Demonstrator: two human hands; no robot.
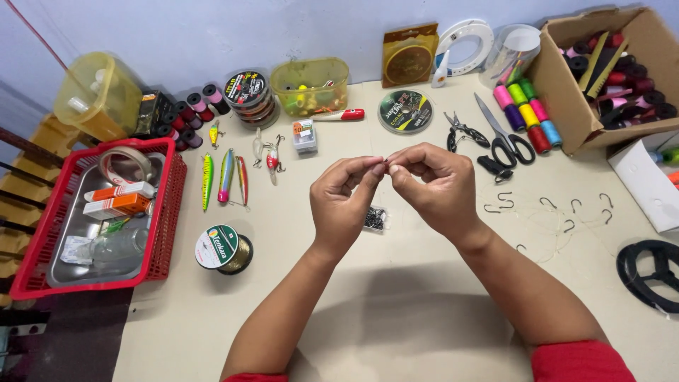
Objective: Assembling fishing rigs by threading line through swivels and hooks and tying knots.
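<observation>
Head view looks straight down on a pale worktop (396,297) where two bare hands meet in the middle. Left hand (344,198) and right hand (431,185) are brought together, thumbs and forefingers pinched tip to tip on something too small to make out — whatever it is sits right at the point where the fingertips (380,168) touch, raised above the worktop.

Directly under the hands lies a small clear packet of dark hooks (375,218), partly hidden by the left hand. To the right of the right hand, loose fish hooks (503,201) are strung out in a row across the surface, and just beyond that hand lie a pair of scissors (505,136) and small pliers (463,131). Farther right, coloured thread spools (527,113) rest against a cardboard box (566,92) filled with more spools.

Left of the left hand, long fishing lures (225,177) lie side by side, and nearer the person a spool of line (225,249) with a green label lies on the worktop. Well off to the left is a red basket (166,212) holding tape and small boxes. Beyond the hands, near the wall — a flat round spool of line (404,111) and a yellow plastic tub (310,86).
</observation>
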